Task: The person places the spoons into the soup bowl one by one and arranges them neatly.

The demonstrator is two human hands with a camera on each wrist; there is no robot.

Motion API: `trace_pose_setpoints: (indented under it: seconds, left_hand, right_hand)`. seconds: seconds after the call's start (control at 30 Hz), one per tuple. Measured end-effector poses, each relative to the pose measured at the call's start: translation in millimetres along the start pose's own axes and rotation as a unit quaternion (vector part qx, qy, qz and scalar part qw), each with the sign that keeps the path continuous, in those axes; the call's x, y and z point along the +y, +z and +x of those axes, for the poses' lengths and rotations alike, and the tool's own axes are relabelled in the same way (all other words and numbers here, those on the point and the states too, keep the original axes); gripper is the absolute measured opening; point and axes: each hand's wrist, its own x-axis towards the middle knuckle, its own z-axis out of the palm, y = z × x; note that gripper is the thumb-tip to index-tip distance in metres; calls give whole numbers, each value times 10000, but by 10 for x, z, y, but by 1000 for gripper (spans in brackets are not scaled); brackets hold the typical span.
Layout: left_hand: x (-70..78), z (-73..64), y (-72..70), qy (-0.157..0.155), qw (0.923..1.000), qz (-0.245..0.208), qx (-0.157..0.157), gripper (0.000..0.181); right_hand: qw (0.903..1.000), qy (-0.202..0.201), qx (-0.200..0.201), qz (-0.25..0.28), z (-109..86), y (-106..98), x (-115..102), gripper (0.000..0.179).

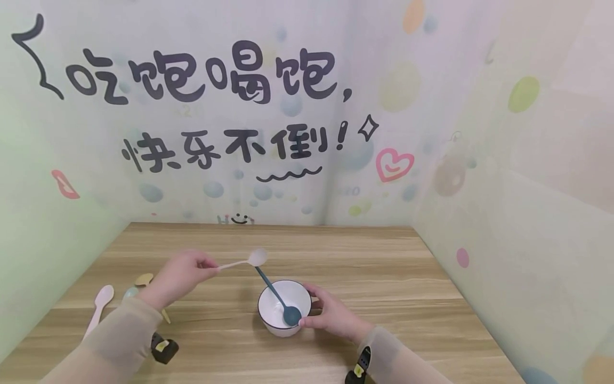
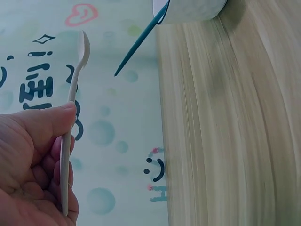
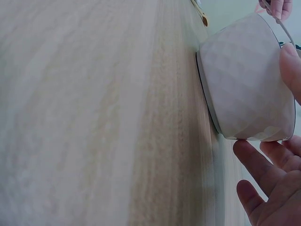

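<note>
My left hand (image 1: 184, 274) pinches a whitish spoon (image 1: 258, 257) by its handle, held up to the left of the bowl. In the left wrist view the thumb lies along the spoon (image 2: 83, 49) with the fingers curled behind it. A white bowl (image 1: 282, 332) with a dark rim stands on the table, and a dark teal spoon (image 1: 291, 316) leans in it, its round end inside and its handle sticking out over the far left rim. My right hand (image 1: 333, 316) holds the bowl's right side, thumb at the rim; the right wrist view shows fingertips against the faceted wall (image 3: 247, 80).
On the left of the wooden table (image 1: 384, 277) lie a pale pink spoon (image 1: 102, 298), a light blue one (image 1: 131, 292) and a yellowish one (image 1: 144, 279), partly hidden by my left arm. Walls with lettering (image 1: 249, 144) enclose the table's back and sides.
</note>
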Motion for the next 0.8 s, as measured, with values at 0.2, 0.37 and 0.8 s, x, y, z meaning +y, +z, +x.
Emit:
trace_pose_setpoints:
  seconds: [0.2, 0.37, 0.8]
  left_hand:
    - [87, 25, 31, 105, 9999, 61, -104, 10]
    - [137, 60, 74, 354, 9993, 93, -122, 6]
    - [235, 86, 165, 906, 9953, 260, -213, 4]
  right_hand:
    - [10000, -35, 19, 10, -5, -1, -8, 86]
    - [10000, -30, 39, 14, -3, 1, -3, 85]
    - [9998, -155, 74, 32, 4, 12, 3, 84]
